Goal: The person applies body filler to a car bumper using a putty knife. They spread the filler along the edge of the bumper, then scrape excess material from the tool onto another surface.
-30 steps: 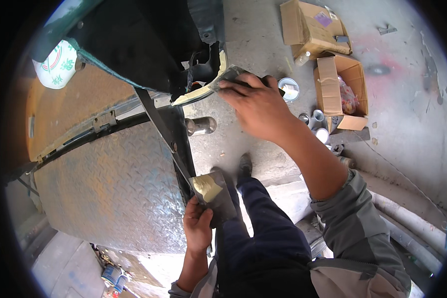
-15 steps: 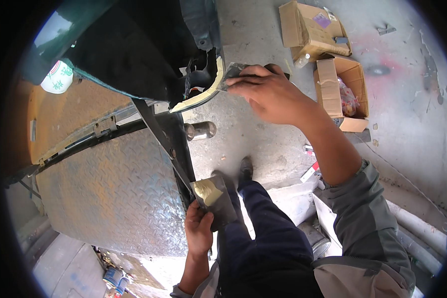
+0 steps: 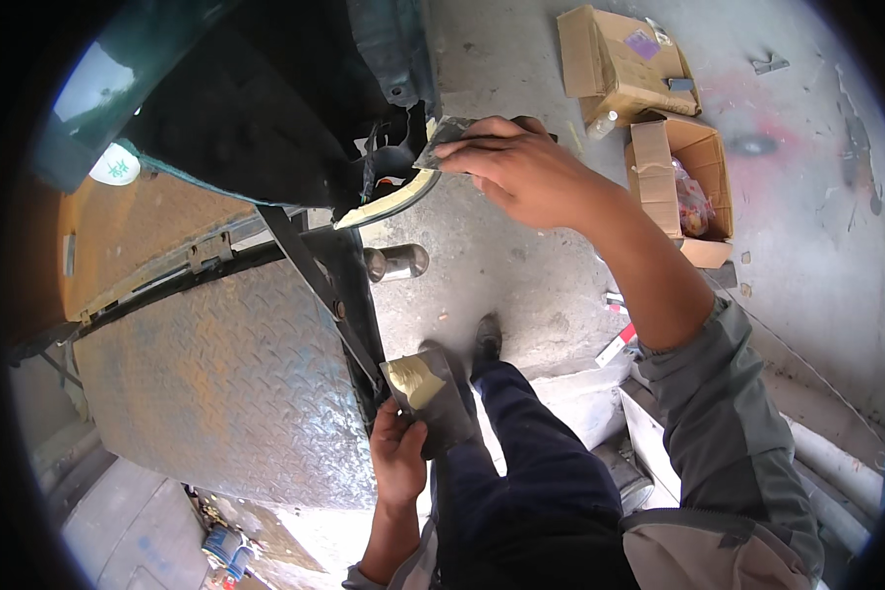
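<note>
In my right hand [image 3: 526,167] is a thin dark putty spreader [image 3: 439,144], gripped between thumb and fingers. Its edge lies against the curved rim of a dark green vehicle body panel [image 3: 388,59]. A band of pale yellow filler [image 3: 388,205] coats that rim, and the spreader and my fingers cover part of it. Lower down, my left hand [image 3: 397,452] grips a flat grey mixing plate [image 3: 446,413] by its near-left edge. On the plate's far end sits a smooth dollop of yellow filler [image 3: 415,381].
A rusty tread-plate platform [image 3: 216,374] fills the left, with a black strut [image 3: 305,265] running up to the panel. Two open cardboard boxes [image 3: 610,69] stand at the back right, a small clear bottle [image 3: 602,125] beside them. A blue can [image 3: 228,551] sits lower left.
My right hand and the spreader have moved slightly up and left, over the filler band on the rim. My left hand still holds the plate almost in place.
</note>
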`<action>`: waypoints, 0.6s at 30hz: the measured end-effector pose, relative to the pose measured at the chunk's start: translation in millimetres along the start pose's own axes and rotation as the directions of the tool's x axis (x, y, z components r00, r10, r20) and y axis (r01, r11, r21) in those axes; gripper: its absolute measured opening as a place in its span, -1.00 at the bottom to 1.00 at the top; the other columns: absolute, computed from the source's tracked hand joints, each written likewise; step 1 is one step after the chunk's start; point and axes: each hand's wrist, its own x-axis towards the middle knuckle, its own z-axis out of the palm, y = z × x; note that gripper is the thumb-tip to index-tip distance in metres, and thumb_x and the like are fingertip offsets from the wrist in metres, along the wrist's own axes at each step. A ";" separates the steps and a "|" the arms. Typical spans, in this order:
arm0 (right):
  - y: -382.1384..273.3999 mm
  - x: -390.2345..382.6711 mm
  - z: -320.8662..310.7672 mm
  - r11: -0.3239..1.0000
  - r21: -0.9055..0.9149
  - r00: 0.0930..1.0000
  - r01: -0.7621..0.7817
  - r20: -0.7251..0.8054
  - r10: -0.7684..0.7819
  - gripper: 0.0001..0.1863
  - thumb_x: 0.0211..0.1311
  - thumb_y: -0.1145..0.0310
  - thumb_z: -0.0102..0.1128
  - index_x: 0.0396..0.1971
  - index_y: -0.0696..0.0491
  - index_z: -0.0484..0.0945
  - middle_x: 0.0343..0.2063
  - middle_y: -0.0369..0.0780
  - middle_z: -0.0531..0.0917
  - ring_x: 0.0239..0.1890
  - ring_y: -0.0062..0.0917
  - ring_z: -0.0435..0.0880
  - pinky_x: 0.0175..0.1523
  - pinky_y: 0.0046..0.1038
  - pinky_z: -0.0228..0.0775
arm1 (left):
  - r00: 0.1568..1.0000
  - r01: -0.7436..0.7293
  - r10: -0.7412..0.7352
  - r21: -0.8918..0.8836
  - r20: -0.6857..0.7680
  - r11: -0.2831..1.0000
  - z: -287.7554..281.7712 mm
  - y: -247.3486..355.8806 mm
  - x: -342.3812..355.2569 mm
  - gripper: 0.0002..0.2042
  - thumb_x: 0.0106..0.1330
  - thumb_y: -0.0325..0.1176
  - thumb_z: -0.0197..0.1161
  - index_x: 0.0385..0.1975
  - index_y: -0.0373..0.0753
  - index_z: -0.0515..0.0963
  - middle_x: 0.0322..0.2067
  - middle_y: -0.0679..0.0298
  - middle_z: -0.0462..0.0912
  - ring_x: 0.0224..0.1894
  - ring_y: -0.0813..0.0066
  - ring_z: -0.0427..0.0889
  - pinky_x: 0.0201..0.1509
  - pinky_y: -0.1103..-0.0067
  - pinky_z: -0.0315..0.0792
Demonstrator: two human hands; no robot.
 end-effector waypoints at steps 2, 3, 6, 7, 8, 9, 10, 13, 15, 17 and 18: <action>1.1 2.1 4.5 1.000 0.011 1.000 -0.012 0.023 0.012 -0.65 0.19 0.51 0.10 0.00 -0.06 0.56 0.13 -0.47 0.57 0.21 -0.48 0.41 0.28 -0.21 0.16 | 1.000 -0.010 0.010 0.007 0.000 1.000 -1.2 -5.2 -0.7 -0.57 0.24 -0.71 -0.03 0.15 -0.40 0.33 -0.08 0.14 0.61 -0.05 0.51 0.57 0.05 0.64 0.40; 2.7 -0.9 5.6 1.000 0.012 0.999 -0.020 0.027 0.019 -0.65 0.20 0.50 0.09 0.00 -0.06 0.56 0.13 -0.47 0.56 0.21 -0.48 0.40 0.28 -0.21 0.16 | 1.000 -0.015 0.015 0.010 0.000 1.000 -1.9 -7.5 -1.5 -0.57 0.24 -0.71 -0.02 0.15 -0.40 0.33 -0.08 0.13 0.61 -0.06 0.52 0.57 0.04 0.64 0.40; 5.8 -9.5 4.2 0.998 0.031 0.998 -0.046 0.036 0.045 -0.67 0.23 0.48 0.08 0.00 -0.06 0.56 0.14 -0.46 0.55 0.23 -0.48 0.38 0.28 -0.21 0.17 | 1.000 -0.001 0.001 0.027 -0.002 1.000 -3.1 -7.6 -3.0 -0.57 0.24 -0.70 -0.01 0.16 -0.41 0.32 -0.07 0.13 0.61 -0.05 0.52 0.57 0.04 0.65 0.39; 4.8 -10.9 1.3 0.997 0.047 0.998 -0.058 0.036 0.056 -0.67 0.24 0.48 0.08 0.01 -0.06 0.55 0.14 -0.46 0.55 0.24 -0.48 0.37 0.27 -0.21 0.17 | 1.000 -0.005 0.005 0.031 -0.006 1.000 -2.2 -7.7 -2.5 -0.57 0.24 -0.70 -0.01 0.16 -0.41 0.32 -0.07 0.14 0.60 -0.05 0.52 0.57 0.04 0.65 0.39; 4.8 -11.5 -0.4 0.996 0.062 0.997 -0.070 0.037 0.068 -0.67 0.25 0.47 0.07 0.01 -0.07 0.55 0.14 -0.46 0.55 0.25 -0.48 0.36 0.27 -0.20 0.18 | 1.000 -0.009 0.009 0.035 -0.010 0.999 -1.4 -7.5 -1.9 -0.57 0.24 -0.70 -0.01 0.16 -0.41 0.33 -0.07 0.14 0.60 -0.05 0.53 0.57 0.05 0.66 0.39; 5.0 -7.9 0.5 0.997 0.049 0.998 -0.061 0.015 0.060 -0.66 0.24 0.48 0.08 0.01 -0.07 0.55 0.14 -0.46 0.55 0.25 -0.48 0.36 0.27 -0.20 0.19 | 1.000 -0.013 0.013 0.040 -0.015 0.999 -0.2 -7.2 -1.2 -0.57 0.24 -0.70 -0.01 0.16 -0.41 0.33 -0.06 0.14 0.60 -0.05 0.53 0.57 0.05 0.66 0.39; 5.0 -1.6 2.6 0.998 0.037 0.998 -0.055 -0.010 0.055 -0.66 0.23 0.48 0.09 0.01 -0.07 0.55 0.14 -0.47 0.55 0.25 -0.48 0.35 0.26 -0.20 0.20 | 1.000 -0.017 0.018 0.025 -0.016 1.000 2.3 -5.9 -0.3 -0.56 0.24 -0.70 -0.02 0.16 -0.41 0.33 -0.06 0.14 0.60 -0.05 0.52 0.57 0.06 0.65 0.39; 9.4 3.2 11.4 0.997 0.028 0.996 -0.066 -0.051 0.067 -0.66 0.23 0.48 0.10 0.01 -0.08 0.55 0.13 -0.47 0.55 0.25 -0.48 0.35 0.25 -0.17 0.21 | 0.999 -0.039 0.039 -0.009 -0.017 0.999 9.3 -3.8 1.5 -0.56 0.23 -0.71 -0.03 0.16 -0.41 0.33 -0.05 0.14 0.60 -0.02 0.50 0.57 0.09 0.64 0.38; 12.7 -1.7 18.2 0.995 0.034 0.994 -0.097 -0.048 0.099 -0.67 0.23 0.47 0.10 0.01 -0.07 0.55 0.13 -0.47 0.55 0.25 -0.47 0.35 0.25 -0.15 0.20 | 0.998 -0.066 0.066 -0.017 -0.010 0.998 9.2 -4.5 2.8 -0.55 0.22 -0.72 -0.03 0.17 -0.41 0.32 -0.04 0.13 0.59 0.00 0.48 0.57 0.13 0.62 0.38; 13.3 -12.9 15.0 0.989 0.036 0.990 -0.140 -0.019 0.141 -0.68 0.24 0.45 0.10 0.01 -0.07 0.54 0.13 -0.47 0.55 0.24 -0.47 0.35 0.24 -0.13 0.19 | 0.997 -0.073 0.072 -0.013 -0.023 0.997 11.0 -1.3 3.8 -0.54 0.21 -0.72 -0.04 0.17 -0.41 0.32 -0.03 0.12 0.59 0.02 0.45 0.56 0.15 0.59 0.37; 13.0 -14.6 16.0 0.989 0.052 0.989 -0.138 -0.046 0.141 -0.68 0.24 0.44 0.10 0.01 -0.07 0.54 0.13 -0.47 0.55 0.24 -0.48 0.36 0.23 -0.13 0.20 | 0.997 -0.076 0.076 -0.010 -0.029 0.997 12.1 1.4 4.5 -0.54 0.21 -0.72 -0.04 0.17 -0.41 0.32 -0.02 0.11 0.58 0.03 0.44 0.56 0.17 0.58 0.36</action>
